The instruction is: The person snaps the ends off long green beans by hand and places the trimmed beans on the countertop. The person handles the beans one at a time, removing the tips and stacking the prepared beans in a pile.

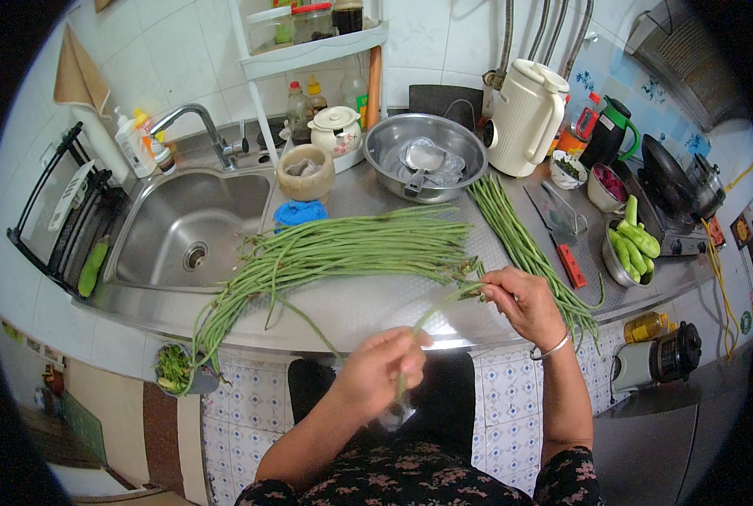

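One yardlong bean (436,311) stretches between my two hands in front of the steel counter. My left hand (383,370), slightly blurred, is closed around the bean lower down. My right hand (523,303) pinches its other end between thumb and fingers, beside the stem ends of the large pile. That pile of yardlong beans (357,246) lies lengthwise across the counter, some tips drooping over the front edge at left. A second bunch of beans (522,243) lies slanted to the right, passing behind my right wrist.
A sink (161,240) is at left. Behind the pile stand a stone mortar (305,174) and a steel basin (383,171) holding a ladle. A red-handled knife (569,265) lies at right near a bowl of green peppers (620,253). Below left is a bin (206,379) with greens.
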### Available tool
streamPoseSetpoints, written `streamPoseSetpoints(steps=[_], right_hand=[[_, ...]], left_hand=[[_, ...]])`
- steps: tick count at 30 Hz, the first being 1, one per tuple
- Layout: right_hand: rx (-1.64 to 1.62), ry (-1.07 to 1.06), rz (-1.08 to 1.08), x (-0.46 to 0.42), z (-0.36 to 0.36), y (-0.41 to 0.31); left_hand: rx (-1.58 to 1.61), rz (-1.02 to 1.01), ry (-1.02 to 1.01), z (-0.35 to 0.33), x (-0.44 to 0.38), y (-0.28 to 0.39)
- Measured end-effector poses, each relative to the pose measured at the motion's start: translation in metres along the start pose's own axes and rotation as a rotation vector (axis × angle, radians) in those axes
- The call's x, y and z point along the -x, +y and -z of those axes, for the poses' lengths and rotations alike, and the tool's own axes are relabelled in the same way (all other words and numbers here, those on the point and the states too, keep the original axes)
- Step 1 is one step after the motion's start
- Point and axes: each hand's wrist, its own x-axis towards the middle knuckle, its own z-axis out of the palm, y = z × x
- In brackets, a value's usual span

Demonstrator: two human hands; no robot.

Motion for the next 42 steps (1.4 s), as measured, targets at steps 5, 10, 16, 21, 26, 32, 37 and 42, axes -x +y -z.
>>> streamPoseSetpoints(steps=[5, 10, 16, 21, 26, 32, 37, 42], right_hand=[[-0.023, 0.031, -0.03, 0.005, -0.01, 0.008], [0.158, 0.242, -0.005, 0.005, -0.032, 0.011], [0.303, 0.427, -0.268, 0.004, -0.045, 0.057], [0.361, 0.285, -0.203, 0.01, -0.051, 0.062], [-0.432, 0.095, -0.253, 0.006, -0.057, 0.016], [-1.27, -0.374, -0.298, 0.021, -0.073, -0.028], [-1.33, -0.289, -0.504, 0.026, -0.062, -0.028], [-1.271, -0.291, -0.518, 0.028, -0.058, -0.027]], left_hand=[[0.041, -0.015, 0.021, 0.002, -0.003, 0.002], [-0.058, 0.065, 0.071, -0.002, -0.005, -0.018], [-0.324, 0.065, 0.084, -0.023, 0.003, -0.033], [-0.224, -0.272, 0.112, -0.018, -0.01, -0.003], [-0.184, -0.476, 0.209, -0.012, -0.017, 0.02], [-0.203, -0.627, 0.249, -0.002, -0.019, 0.045], [-0.27, -0.705, 0.328, 0.006, -0.014, 0.056], [-0.273, -0.724, 0.337, 0.007, -0.016, 0.054]])
